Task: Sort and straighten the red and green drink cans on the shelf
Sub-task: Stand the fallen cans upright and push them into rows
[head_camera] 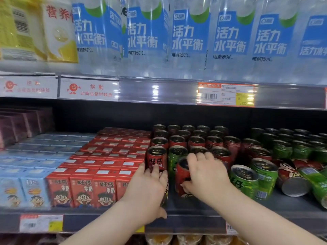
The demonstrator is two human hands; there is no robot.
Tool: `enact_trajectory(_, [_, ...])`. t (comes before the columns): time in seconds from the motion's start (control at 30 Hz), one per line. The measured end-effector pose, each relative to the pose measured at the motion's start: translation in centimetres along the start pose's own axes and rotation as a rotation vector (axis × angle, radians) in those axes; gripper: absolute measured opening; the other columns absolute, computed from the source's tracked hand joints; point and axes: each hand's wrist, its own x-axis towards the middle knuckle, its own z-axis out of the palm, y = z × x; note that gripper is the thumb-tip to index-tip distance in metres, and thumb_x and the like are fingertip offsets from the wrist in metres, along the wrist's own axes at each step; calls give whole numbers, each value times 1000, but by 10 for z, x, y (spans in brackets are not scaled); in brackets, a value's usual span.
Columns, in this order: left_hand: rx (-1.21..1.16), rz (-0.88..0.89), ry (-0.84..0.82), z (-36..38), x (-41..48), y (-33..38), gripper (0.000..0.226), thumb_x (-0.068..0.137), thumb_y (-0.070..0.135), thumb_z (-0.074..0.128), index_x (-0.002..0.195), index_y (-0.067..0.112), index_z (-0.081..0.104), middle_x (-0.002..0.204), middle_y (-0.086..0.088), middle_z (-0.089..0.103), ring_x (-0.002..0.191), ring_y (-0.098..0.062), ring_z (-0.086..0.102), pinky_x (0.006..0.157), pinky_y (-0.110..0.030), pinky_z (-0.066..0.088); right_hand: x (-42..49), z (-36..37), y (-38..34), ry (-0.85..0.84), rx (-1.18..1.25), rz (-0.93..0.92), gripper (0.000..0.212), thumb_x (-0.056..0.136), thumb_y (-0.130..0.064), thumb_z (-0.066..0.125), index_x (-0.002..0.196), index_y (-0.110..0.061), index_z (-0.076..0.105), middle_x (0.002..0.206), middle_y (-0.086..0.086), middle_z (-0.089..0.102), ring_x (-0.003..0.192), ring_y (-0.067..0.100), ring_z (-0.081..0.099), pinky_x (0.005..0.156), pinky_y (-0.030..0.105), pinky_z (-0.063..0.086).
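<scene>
Right hand point(207, 175) grips tilted red metal drink can point(181, 177); left hand point(148, 188) wraps second red can point(166, 191) at grey shelf point(194, 206) front. Toppled red can point(290, 179) lies right.

Before me, a grey shelf point(192, 205) at six o'clock, dark back panel point(106, 117) behind; the price rail point(159, 91) crosses at twelve, glare streaking its plastic.

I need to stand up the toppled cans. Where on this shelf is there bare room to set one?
Bare shelf runs along the front edge, from the half-hidden can in the left hand rightwards, before the red can in the right hand and the green cans, to the lying red can. The back rows stand packed; leftwards, red cartons fill to the edge.
</scene>
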Motion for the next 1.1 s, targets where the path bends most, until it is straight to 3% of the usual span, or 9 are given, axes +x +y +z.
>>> enact_trajectory(0.07, [-8, -11, 27, 2, -2, 1, 102, 79, 71, 43, 148, 9, 2, 156, -21, 8, 138, -35, 28, 115, -47, 4, 0, -2, 5, 56, -86, -14, 68, 19, -40, 88, 73, -7, 65, 72, 11, 63, 65, 30, 59, 48, 34, 46])
enact_trajectory(0.1, [-14, -23, 42, 3, -2, 2, 99, 80, 72, 38, 148, 9, 4, 155, -21, 9, 136, -35, 30, 115, -47, 4, 1, -3, 6, 113, -86, -35, 62, 19, -38, 88, 69, -9, 65, 70, 9, 63, 62, 28, 58, 47, 33, 45])
enact_trajectory(0.27, [-95, -41, 150, 4, -3, 5, 78, 89, 55, 39, 148, 10, 15, 155, -17, 16, 133, -30, 38, 114, -43, 7, -7, -9, -5, 91, 427, -75, 12, 84, -29, 59, 94, -22, 56, 96, -6, 55, 85, 18, 58, 67, 29, 48])
enact_trajectory(0.4, [-290, -95, 297, 5, -3, 5, 75, 86, 49, 41, 149, 18, 13, 157, -2, 20, 136, -17, 35, 113, -31, 10, -5, 1, -11, -221, 545, 4, 33, 89, -25, 51, 122, -24, 51, 117, -1, 59, 107, 20, 56, 90, 31, 48])
enact_trajectory(0.6, [-693, -217, 546, 0, -13, 6, 77, 87, 44, 50, 149, 25, 8, 151, 14, 27, 135, -4, 27, 109, -16, 15, -4, 5, -26, -216, 819, 235, 76, 88, -64, 33, 148, -23, 12, 131, 3, 57, 118, 21, 55, 96, 34, 46])
enact_trajectory(0.7, [-724, -213, 528, 1, -17, 9, 88, 86, 46, 52, 148, 25, -7, 154, 14, 15, 140, -4, 16, 111, -17, 10, 1, 6, -30, -287, 1112, 339, 80, 77, -69, 47, 142, -28, 26, 125, -1, 58, 111, 19, 59, 91, 39, 53])
enact_trajectory(0.77, [-661, -201, 472, 1, -18, 8, 93, 88, 46, 51, 145, 24, -19, 157, 11, -4, 143, -7, 3, 115, -22, 3, 2, 5, -31, -247, 1272, 372, 61, 74, -55, 64, 125, -30, 40, 108, -3, 63, 96, 14, 64, 83, 39, 57])
enact_trajectory(0.9, [-604, -172, 383, 3, -16, -1, 92, 86, 43, 53, 145, 29, -16, 157, 9, -10, 144, -11, 0, 119, -34, 0, -4, 9, -33, -163, 1084, 250, 48, 71, -35, 73, 107, -34, 39, 94, -6, 63, 81, 11, 65, 75, 33, 57])
enact_trajectory(1.1, [-373, -143, 256, 4, -18, -3, 77, 88, 34, 50, 148, 27, 2, 156, 9, 8, 144, -18, 2, 114, -44, -9, -11, 12, -39, -153, 899, 50, 41, 75, -28, 69, 102, -27, 39, 106, -6, 58, 93, 12, 57, 78, 29, 50])
